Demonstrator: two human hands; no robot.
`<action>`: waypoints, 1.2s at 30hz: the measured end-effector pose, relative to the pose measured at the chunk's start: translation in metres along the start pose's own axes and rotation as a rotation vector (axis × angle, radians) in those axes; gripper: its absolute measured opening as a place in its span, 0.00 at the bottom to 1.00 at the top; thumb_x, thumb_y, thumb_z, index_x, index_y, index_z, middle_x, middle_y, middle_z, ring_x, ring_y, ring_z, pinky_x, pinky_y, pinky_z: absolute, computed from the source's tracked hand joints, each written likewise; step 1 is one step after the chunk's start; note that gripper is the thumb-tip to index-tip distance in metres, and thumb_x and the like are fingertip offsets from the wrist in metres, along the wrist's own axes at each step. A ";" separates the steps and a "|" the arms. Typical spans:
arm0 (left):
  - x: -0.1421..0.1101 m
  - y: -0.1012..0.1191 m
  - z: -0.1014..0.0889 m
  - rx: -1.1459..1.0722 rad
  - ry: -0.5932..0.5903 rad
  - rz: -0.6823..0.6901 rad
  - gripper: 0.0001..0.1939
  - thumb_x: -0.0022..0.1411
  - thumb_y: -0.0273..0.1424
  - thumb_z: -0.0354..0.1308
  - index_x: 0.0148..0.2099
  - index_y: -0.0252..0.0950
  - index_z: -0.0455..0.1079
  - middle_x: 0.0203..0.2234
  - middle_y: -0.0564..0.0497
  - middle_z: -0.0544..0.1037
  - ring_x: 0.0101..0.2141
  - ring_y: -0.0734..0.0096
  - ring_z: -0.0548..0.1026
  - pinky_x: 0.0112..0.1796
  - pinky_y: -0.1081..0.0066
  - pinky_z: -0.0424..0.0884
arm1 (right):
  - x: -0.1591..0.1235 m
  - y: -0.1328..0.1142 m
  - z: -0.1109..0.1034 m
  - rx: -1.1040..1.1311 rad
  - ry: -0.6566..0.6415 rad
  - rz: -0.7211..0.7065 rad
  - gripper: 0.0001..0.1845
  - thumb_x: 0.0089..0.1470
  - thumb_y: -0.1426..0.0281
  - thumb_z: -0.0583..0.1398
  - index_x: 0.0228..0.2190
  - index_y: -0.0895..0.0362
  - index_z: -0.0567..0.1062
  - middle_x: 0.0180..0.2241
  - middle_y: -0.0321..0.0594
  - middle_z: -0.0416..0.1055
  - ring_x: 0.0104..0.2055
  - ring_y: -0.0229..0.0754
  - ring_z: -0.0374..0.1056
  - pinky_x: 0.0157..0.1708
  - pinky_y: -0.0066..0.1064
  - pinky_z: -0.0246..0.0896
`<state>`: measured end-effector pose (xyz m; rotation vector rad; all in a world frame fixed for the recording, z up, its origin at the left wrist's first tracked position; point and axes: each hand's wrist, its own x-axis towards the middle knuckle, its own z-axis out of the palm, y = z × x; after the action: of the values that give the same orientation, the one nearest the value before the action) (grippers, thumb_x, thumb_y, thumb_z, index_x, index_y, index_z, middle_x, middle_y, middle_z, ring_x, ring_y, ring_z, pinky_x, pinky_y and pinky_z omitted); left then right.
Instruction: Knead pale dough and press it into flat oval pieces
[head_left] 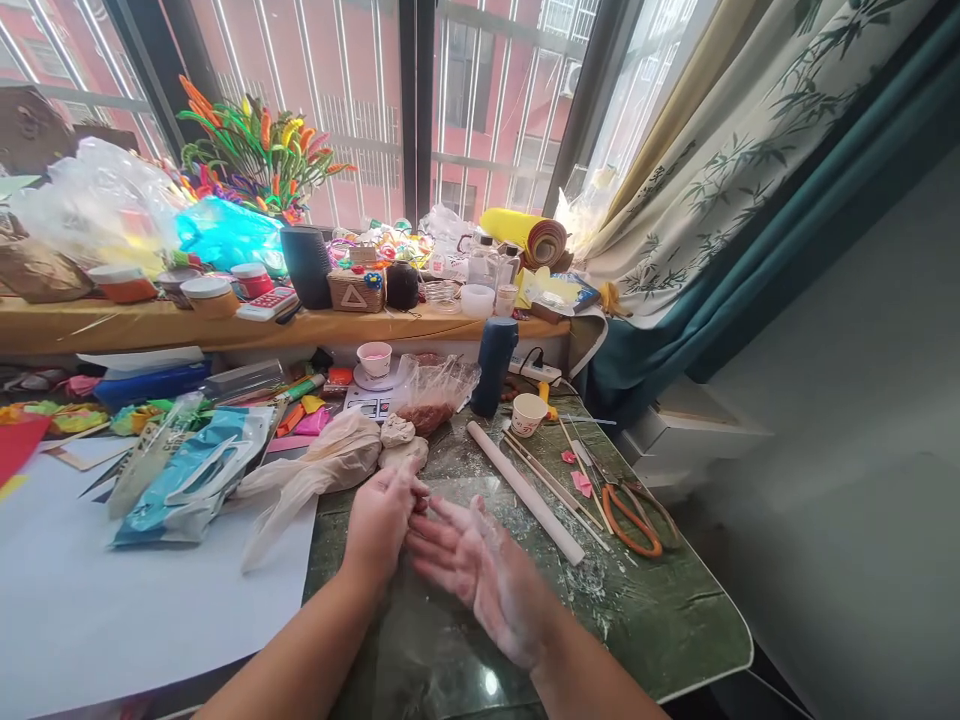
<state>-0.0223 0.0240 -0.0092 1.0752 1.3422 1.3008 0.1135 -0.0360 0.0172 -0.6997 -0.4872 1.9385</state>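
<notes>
A person's two bare hands meet over a dark green tabletop (660,625), to the left of the pale rod (525,492) that lies slantwise across it; the left hand (381,518) has its fingers curled in, their tips up against the fingertips of the other, though whether anything is pinched between them cannot be told; the right hand (487,582), nearest the pale rod, turns its palm up with fingers stretched out and relaxed, gripping nothing, a whitish residue across the skin.

Two pale lumps (405,456) sit one against the other to the left of the pale rod, just past the left hand, whose contact with them is unclear; a crumpled plastic bag (330,455) lies farther left of the rod, beside the lumps; a clear bag of reddish-brown material (429,412) rests beyond the rod's far end, to its left; a dark blue cylinder (495,368) stands upright just beyond that same end; a paper cup (529,416) stands to the rod's right, near its far end; thin sticks (538,466) run close along the rod's right side; pink scraps (581,484) and orange-handled scissors (651,547) lie farther right of it; white flecks dot the surface around the rod.
</notes>
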 end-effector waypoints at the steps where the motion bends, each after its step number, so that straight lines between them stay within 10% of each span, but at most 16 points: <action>1: 0.006 -0.001 -0.001 -0.091 0.024 -0.061 0.22 0.59 0.48 0.61 0.21 0.37 0.70 0.15 0.53 0.70 0.18 0.71 0.67 0.23 0.72 0.63 | 0.001 -0.002 -0.006 0.007 0.050 -0.021 0.31 0.52 0.46 0.65 0.47 0.58 0.76 0.45 0.50 0.80 0.48 0.50 0.76 0.52 0.41 0.67; 5: 0.014 0.000 0.000 -0.106 0.030 -0.125 0.25 0.59 0.49 0.61 0.18 0.39 0.64 0.12 0.55 0.66 0.14 0.75 0.59 0.18 0.73 0.55 | 0.010 -0.002 -0.021 0.154 0.232 -0.113 0.19 0.57 0.56 0.62 0.40 0.59 0.76 0.41 0.50 0.80 0.44 0.49 0.78 0.50 0.40 0.69; 10: -0.010 0.005 0.010 0.333 -0.147 0.284 0.19 0.56 0.40 0.66 0.18 0.39 0.68 0.16 0.54 0.69 0.22 0.68 0.66 0.27 0.71 0.62 | 0.007 0.006 -0.011 0.300 0.139 0.027 0.19 0.60 0.54 0.58 0.39 0.57 0.76 0.38 0.47 0.79 0.43 0.49 0.77 0.44 0.40 0.72; 12: -0.021 0.006 0.013 0.430 -0.338 0.434 0.06 0.53 0.37 0.69 0.31 0.42 0.78 0.28 0.50 0.79 0.32 0.60 0.74 0.41 0.64 0.70 | 0.005 0.003 -0.010 0.323 0.101 0.026 0.20 0.60 0.53 0.58 0.39 0.57 0.76 0.36 0.46 0.79 0.41 0.49 0.77 0.38 0.38 0.72; 17: -0.036 0.005 0.013 0.358 -0.756 0.529 0.34 0.59 0.32 0.66 0.67 0.50 0.65 0.61 0.46 0.73 0.65 0.46 0.63 0.67 0.43 0.37 | 0.014 -0.012 -0.031 0.420 0.396 -0.042 0.19 0.60 0.54 0.56 0.32 0.57 0.75 0.25 0.40 0.77 0.27 0.43 0.74 0.29 0.32 0.70; 25: -0.016 -0.014 0.018 -0.366 -0.364 0.148 0.29 0.61 0.54 0.60 0.56 0.39 0.72 0.61 0.38 0.71 0.63 0.47 0.66 0.60 0.51 0.63 | 0.025 -0.014 -0.042 0.131 0.361 -0.331 0.26 0.55 0.48 0.60 0.19 0.54 0.66 0.12 0.27 0.60 0.11 0.34 0.57 0.13 0.25 0.50; 31: -0.013 -0.015 0.023 -0.449 -0.251 0.045 0.25 0.58 0.51 0.65 0.47 0.37 0.76 0.50 0.40 0.78 0.56 0.51 0.72 0.55 0.56 0.68 | 0.035 -0.010 -0.047 0.015 0.414 -0.370 0.26 0.56 0.47 0.59 0.19 0.53 0.64 0.11 0.27 0.58 0.11 0.33 0.54 0.13 0.25 0.49; 36: -0.025 -0.019 0.031 -0.586 -0.247 -0.089 0.23 0.57 0.49 0.67 0.47 0.37 0.76 0.49 0.42 0.79 0.52 0.54 0.76 0.54 0.59 0.71 | 0.019 0.002 -0.028 -0.470 0.411 -0.564 0.15 0.56 0.56 0.65 0.42 0.50 0.77 0.39 0.38 0.80 0.42 0.42 0.75 0.46 0.32 0.68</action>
<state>0.0125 0.0035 -0.0261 0.7249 0.7434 1.3285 0.1236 -0.0185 -0.0102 -1.0923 -0.7900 1.1200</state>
